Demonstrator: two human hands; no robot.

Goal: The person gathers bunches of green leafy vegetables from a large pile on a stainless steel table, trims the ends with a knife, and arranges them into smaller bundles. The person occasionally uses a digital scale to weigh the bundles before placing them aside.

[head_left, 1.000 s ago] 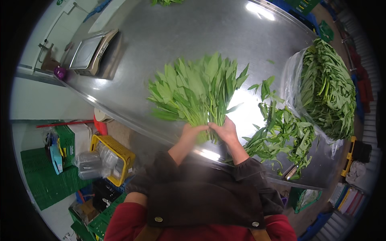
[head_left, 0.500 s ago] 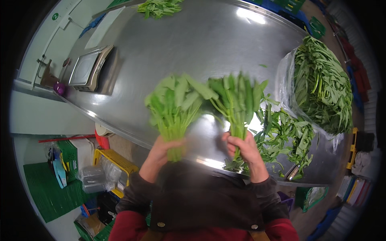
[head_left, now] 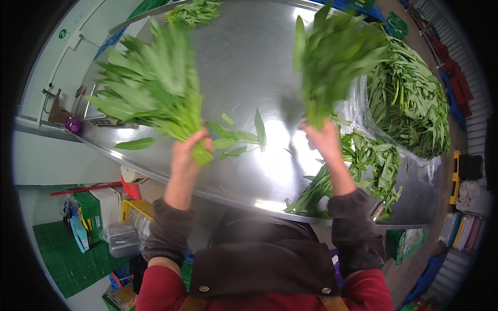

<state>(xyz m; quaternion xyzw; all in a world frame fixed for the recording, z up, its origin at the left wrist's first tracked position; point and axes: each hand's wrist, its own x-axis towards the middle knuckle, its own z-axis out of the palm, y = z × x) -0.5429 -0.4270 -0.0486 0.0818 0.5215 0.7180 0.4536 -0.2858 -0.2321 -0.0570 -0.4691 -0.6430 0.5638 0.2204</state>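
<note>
We see the left hand [head_left: 188, 151] closed tight around the stems of a bunch of leafy greens [head_left: 150, 85], the leaves fanning up and to the left above the steel table [head_left: 244, 62]. The right hand [head_left: 324, 139] is likewise clenched on the stems of a second bunch of greens [head_left: 334, 49], held upright and blurred. Both bunches are lifted clear of the table top and stand well apart from each other.

For containers, we find a clear plastic bag [head_left: 363, 111] at the right side of the table, its mouth open, filled with a large heap of the same greens [head_left: 415, 98]. Just beside it, nearer us, a loose pile of greens [head_left: 363, 166] lies flat on the steel, reaching down to the near table edge. A few stray sprigs [head_left: 233, 140] lie between the two hands. A small heap of greens [head_left: 194, 10] sits at the far end of the table.

A knife [head_left: 381, 205] rests near the table's front edge, by the loose pile. A weighing scale [head_left: 101, 116] sits on the left of the table, partly hidden behind the left bunch.

The middle of the table between and beyond the hands is bare, shiny steel. Below the table's left edge we see green crates [head_left: 67, 254] and a yellow crate [head_left: 137, 210] on the floor.
</note>
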